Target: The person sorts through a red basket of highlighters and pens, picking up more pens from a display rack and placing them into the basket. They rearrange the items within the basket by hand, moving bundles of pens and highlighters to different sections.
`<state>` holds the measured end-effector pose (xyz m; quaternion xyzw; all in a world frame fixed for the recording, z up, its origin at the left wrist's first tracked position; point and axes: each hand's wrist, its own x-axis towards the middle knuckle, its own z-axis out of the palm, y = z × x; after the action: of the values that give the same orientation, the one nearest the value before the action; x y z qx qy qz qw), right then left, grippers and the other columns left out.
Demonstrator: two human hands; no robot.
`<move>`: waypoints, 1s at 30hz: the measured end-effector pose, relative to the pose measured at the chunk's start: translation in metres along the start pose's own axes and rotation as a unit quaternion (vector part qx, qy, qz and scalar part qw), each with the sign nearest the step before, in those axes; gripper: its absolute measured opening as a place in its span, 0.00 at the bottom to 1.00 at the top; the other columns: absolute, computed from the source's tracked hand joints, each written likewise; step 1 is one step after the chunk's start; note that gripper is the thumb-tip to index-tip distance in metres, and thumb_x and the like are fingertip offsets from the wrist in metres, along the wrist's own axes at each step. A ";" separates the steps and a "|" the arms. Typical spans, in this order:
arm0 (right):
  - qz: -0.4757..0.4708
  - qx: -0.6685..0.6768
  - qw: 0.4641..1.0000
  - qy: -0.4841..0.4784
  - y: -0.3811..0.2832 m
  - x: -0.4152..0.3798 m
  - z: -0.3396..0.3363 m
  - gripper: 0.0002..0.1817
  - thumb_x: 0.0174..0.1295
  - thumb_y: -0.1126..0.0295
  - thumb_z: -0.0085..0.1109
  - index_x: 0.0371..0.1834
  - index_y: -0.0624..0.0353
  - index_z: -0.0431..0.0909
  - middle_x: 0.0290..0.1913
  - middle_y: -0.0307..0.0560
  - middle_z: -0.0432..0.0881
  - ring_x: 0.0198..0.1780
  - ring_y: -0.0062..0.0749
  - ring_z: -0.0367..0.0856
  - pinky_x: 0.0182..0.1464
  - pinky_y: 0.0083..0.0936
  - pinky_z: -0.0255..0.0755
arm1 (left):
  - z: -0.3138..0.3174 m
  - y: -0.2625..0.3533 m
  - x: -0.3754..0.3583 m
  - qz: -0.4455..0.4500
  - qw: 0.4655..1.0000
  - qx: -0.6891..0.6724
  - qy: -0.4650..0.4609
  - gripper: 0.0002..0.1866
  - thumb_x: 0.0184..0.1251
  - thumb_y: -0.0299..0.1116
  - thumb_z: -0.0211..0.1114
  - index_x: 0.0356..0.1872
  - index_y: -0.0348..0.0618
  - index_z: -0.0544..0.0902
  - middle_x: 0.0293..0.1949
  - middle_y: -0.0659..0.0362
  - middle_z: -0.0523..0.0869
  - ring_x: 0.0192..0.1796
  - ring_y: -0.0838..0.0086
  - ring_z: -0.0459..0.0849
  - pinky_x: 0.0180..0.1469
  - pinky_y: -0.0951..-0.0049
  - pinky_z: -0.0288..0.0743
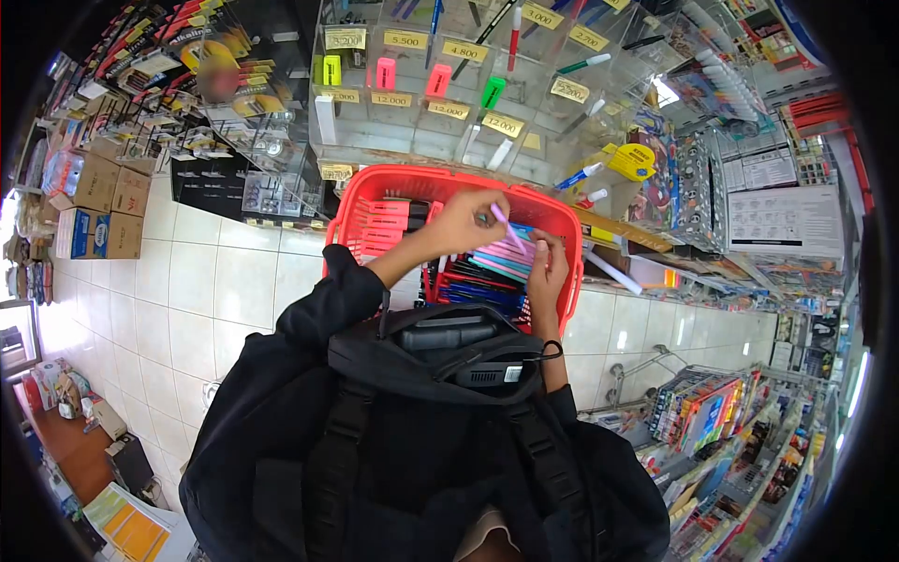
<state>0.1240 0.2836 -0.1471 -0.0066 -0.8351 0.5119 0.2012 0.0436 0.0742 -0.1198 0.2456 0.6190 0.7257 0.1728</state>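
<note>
My left hand (468, 222) is closed around the upper end of a light purple pen (509, 229) above a red basket (373, 176). My right hand (549, 270) is on the basket's right side, its thumb and fingers pinched at the pen's lower end. Beneath my hands, the basket holds bundles of pastel pens (503, 264), with dark blue and black pens (482, 292) nearer me. Pink-red boxes (382, 229) are stacked in its left part. My forearms hide some of the contents.
Behind the basket stands a clear display rack (412, 122) with price tags, highlighters (437, 81) and markers. Cardboard boxes (114, 201) are stacked at the left. Packed shelves (740, 440) stand at the lower right. Tiled floor (248, 281) surrounds the basket.
</note>
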 end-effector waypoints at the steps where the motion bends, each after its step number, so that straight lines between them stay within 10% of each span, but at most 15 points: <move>1: 0.011 -0.015 1.000 -0.017 -0.006 0.001 0.001 0.09 0.71 0.68 0.60 0.46 0.63 0.83 0.46 0.50 0.86 0.51 0.39 0.84 0.58 0.33 0.73 | 0.005 -0.011 -0.003 -0.007 1.000 0.017 -0.011 0.07 0.67 0.22 0.66 0.42 0.40 0.79 0.35 0.63 0.82 0.38 0.85 0.81 0.37 0.80 0.76; 11: -0.078 -0.204 0.968 -0.123 -0.002 0.002 0.008 0.09 0.63 0.67 0.66 0.45 0.53 0.85 0.43 0.42 0.82 0.50 0.41 0.76 0.58 0.38 0.60 | -0.005 -0.022 -0.011 -0.180 0.969 0.172 -0.003 0.08 0.67 0.27 0.68 0.44 0.39 0.83 0.30 0.55 0.84 0.26 0.77 0.83 0.27 0.73 0.75; 14: -0.070 -0.229 0.961 -0.136 0.007 0.002 0.008 0.09 0.62 0.65 0.67 0.44 0.52 0.85 0.45 0.42 0.82 0.51 0.41 0.76 0.58 0.39 0.60 | -0.009 -0.061 -0.012 0.050 0.960 0.269 0.058 0.08 0.66 0.28 0.68 0.44 0.38 0.85 0.29 0.53 0.84 0.25 0.71 0.84 0.27 0.69 0.76; 30: -0.036 -0.185 0.977 -0.100 0.010 0.005 0.011 0.07 0.62 0.70 0.65 0.32 0.62 0.80 0.40 0.49 0.83 0.45 0.47 0.78 0.54 0.39 0.68 | -0.005 -0.053 -0.015 -0.089 0.972 0.216 0.008 0.03 0.64 0.22 0.63 0.37 0.36 0.81 0.28 0.52 0.86 0.32 0.67 0.87 0.37 0.67 0.79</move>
<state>0.1134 0.2798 -0.1580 0.0378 -0.9310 0.3387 0.1305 0.0499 0.0708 -0.1745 0.2159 0.7817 0.5584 0.1745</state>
